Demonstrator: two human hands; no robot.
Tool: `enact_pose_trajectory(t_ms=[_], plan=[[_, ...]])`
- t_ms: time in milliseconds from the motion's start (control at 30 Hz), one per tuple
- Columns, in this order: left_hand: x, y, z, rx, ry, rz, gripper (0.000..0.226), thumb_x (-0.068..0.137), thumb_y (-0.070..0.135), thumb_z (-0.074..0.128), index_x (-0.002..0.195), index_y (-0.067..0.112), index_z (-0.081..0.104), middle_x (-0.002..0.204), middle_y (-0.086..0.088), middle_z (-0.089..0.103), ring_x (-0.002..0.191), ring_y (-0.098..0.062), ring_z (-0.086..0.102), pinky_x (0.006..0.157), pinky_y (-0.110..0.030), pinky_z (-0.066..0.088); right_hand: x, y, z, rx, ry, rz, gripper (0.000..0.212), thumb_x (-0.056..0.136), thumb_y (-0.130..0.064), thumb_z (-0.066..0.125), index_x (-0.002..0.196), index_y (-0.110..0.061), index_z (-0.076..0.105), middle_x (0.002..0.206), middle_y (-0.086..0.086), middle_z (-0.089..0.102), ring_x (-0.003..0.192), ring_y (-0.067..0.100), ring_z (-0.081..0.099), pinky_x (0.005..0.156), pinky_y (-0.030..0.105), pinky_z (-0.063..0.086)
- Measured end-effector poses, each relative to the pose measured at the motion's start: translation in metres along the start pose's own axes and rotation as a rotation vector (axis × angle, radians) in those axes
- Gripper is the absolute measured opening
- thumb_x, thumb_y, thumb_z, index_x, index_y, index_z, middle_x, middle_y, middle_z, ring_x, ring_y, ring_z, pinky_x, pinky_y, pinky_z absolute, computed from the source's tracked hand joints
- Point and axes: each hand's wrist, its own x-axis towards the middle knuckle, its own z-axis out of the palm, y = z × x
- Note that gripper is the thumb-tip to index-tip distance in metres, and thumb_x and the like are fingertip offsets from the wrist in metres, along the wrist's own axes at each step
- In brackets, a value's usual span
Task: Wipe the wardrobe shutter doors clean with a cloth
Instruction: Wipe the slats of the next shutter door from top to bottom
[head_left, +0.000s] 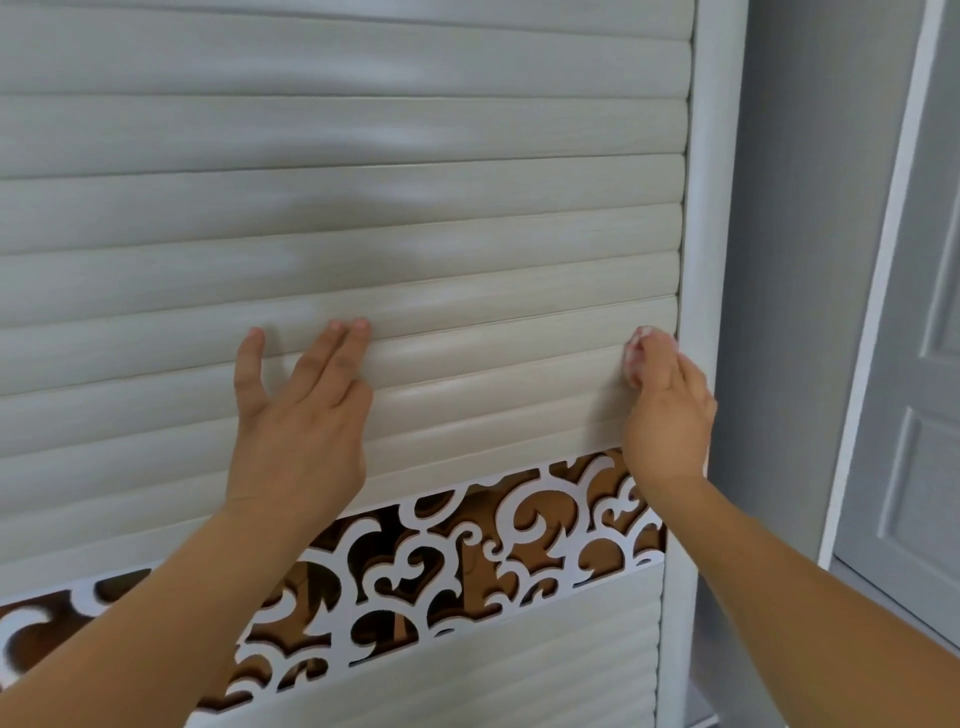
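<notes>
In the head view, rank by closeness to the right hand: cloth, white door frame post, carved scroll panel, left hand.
1. cloth: pinched in the right hand.
2. white door frame post: just right of it.
3. carved scroll panel: below its wrist.
4. left hand: far left, flat on slats.

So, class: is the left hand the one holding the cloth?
No: the left hand lies flat and bare on the slats; the right hand holds the cloth.

Home interior, likely a bedroom. Wardrobe shutter door (363, 208) of pale horizontal slats fills most of the view, with a white scrollwork cutout panel (467, 545) over a brown backing running across it. White rounded door frame (711, 208) at its right edge. Grey wall (810, 260) beside it, then a white panelled room door (914, 415).
</notes>
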Motion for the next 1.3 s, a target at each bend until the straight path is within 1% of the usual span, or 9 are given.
enact_pose_trajectory(t_ms=[100, 233, 367, 467, 733, 900, 1100, 1200, 1300], plan=[[-0.001, -0.002, 0.0, -0.015, -0.007, 0.001, 0.014, 0.068, -0.01, 0.056, 0.074, 0.002, 0.06, 0.142, -0.015, 0.043, 0.131, -0.027, 0.04, 0.107, -0.06, 0.004, -0.008, -0.022, 0.006, 0.113, 0.045, 0.053, 0.058, 0.087, 0.009, 0.04, 0.139, -0.018, 0.04, 0.132, 0.019, 0.047, 0.118, 0.037, 0.044, 0.099, 0.051, 0.042], [-0.002, -0.002, 0.0, -0.044, -0.021, 0.018, 0.012, 0.065, -0.006, 0.061, 0.072, 0.004, 0.06, 0.143, -0.014, 0.042, 0.133, -0.027, 0.039, 0.107, -0.061, 0.008, -0.035, -0.048, 0.02, 0.117, -0.003, -0.109, 0.067, 0.079, 0.016, 0.048, 0.139, -0.012, 0.042, 0.135, 0.017, 0.049, 0.124, 0.039, 0.043, 0.097, 0.056, 0.042], [-0.002, -0.008, 0.0, -0.108, -0.007, 0.03, 0.013, 0.073, 0.001, 0.047, 0.07, 0.009, 0.056, 0.143, -0.012, 0.042, 0.134, -0.025, 0.037, 0.109, -0.058, 0.008, -0.065, -0.083, 0.029, 0.04, -0.047, -0.233, 0.082, 0.063, 0.017, 0.06, 0.141, -0.002, 0.04, 0.141, 0.02, 0.044, 0.131, 0.039, 0.037, 0.103, 0.056, 0.038], [-0.001, -0.019, -0.003, -0.197, 0.048, 0.032, 0.021, 0.075, 0.008, 0.031, 0.067, 0.016, 0.049, 0.137, -0.009, 0.05, 0.128, -0.019, 0.044, 0.111, -0.051, 0.008, -0.088, -0.111, 0.035, 0.001, -0.019, -0.423, 0.077, 0.06, 0.004, 0.051, 0.137, -0.001, 0.044, 0.136, 0.021, 0.05, 0.124, 0.036, 0.04, 0.097, 0.053, 0.045], [-0.038, -0.052, -0.016, -0.17, 0.064, -0.008, 0.028, 0.08, 0.009, 0.034, 0.072, 0.01, 0.061, 0.126, -0.011, 0.059, 0.115, -0.022, 0.055, 0.109, -0.049, 0.011, -0.134, -0.186, 0.067, -0.027, -0.046, -0.842, 0.055, 0.081, -0.026, 0.028, 0.134, -0.013, 0.033, 0.136, 0.004, 0.055, 0.123, 0.025, 0.039, 0.104, 0.041, 0.035], [-0.066, -0.077, -0.022, -0.148, 0.016, -0.072, 0.029, 0.078, 0.008, 0.029, 0.066, 0.014, 0.054, 0.128, -0.011, 0.057, 0.121, -0.021, 0.048, 0.109, -0.05, 0.011, -0.103, -0.151, 0.054, -0.061, 0.007, -1.016, 0.072, 0.066, -0.012, 0.055, 0.138, -0.016, 0.046, 0.14, 0.006, 0.051, 0.127, 0.026, 0.036, 0.103, 0.046, 0.03], [-0.1, -0.104, -0.023, -0.117, -0.034, -0.143, 0.031, 0.078, 0.009, 0.026, 0.064, 0.014, 0.053, 0.127, -0.013, 0.058, 0.117, -0.024, 0.055, 0.109, -0.052, 0.012, -0.066, -0.075, 0.016, -0.089, -0.046, -0.674, 0.083, 0.056, 0.017, 0.058, 0.134, -0.008, 0.048, 0.135, 0.016, 0.052, 0.124, 0.032, 0.036, 0.096, 0.048, 0.042], [-0.115, -0.12, -0.023, -0.124, -0.051, -0.175, 0.031, 0.078, 0.009, 0.026, 0.064, 0.014, 0.054, 0.126, -0.014, 0.058, 0.117, -0.024, 0.055, 0.109, -0.05, 0.011, -0.074, -0.086, 0.014, 0.039, -0.081, -0.43, 0.074, 0.065, 0.022, 0.054, 0.133, -0.007, 0.051, 0.138, 0.019, 0.046, 0.128, 0.038, 0.032, 0.082, 0.05, 0.048], [-0.128, -0.135, -0.022, -0.129, -0.073, -0.163, 0.021, 0.075, 0.0, 0.043, 0.064, 0.015, 0.054, 0.126, -0.014, 0.058, 0.118, -0.024, 0.054, 0.109, -0.05, 0.011, -0.094, -0.121, 0.029, 0.123, -0.088, -0.38, 0.073, 0.07, 0.024, 0.05, 0.136, -0.006, 0.049, 0.14, 0.021, 0.043, 0.129, 0.042, 0.031, 0.084, 0.053, 0.046]])
